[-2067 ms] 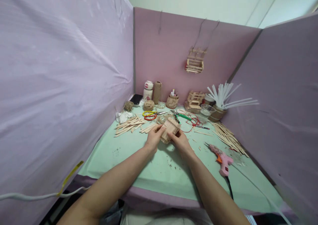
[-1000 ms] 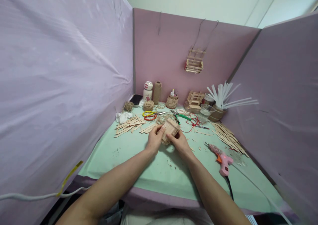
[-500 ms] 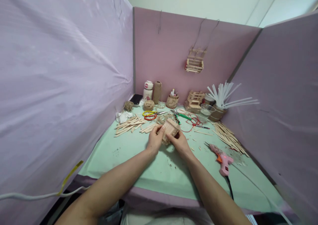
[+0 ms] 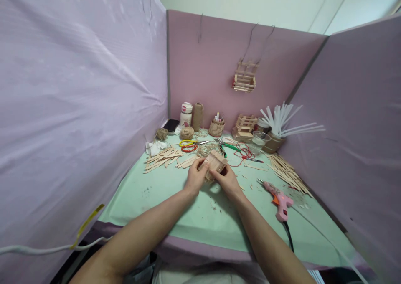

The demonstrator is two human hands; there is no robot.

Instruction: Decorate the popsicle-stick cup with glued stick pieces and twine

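Note:
A small wooden-stick craft piece, pale and with uneven edges, is held tilted above the middle of the table. My left hand grips its left side, thumb on the face. On the right, my right hand holds the lower right edge, its thumb pressed on the front. The fingers behind the piece are hidden. Just beyond lies a loose tangle of twine, next to yellow-handled scissors and green-handled pliers.
A pink glue gun lies at right with its cord. Wooden sticks are piled left and right. Behind stand a bottle, a twine spool and a pot of glue sticks. A wooden stick chair hangs on the back panel.
Almost nothing differs. The whole view has shifted very slightly; both hands keep their hold on the wooden-stick craft piece.

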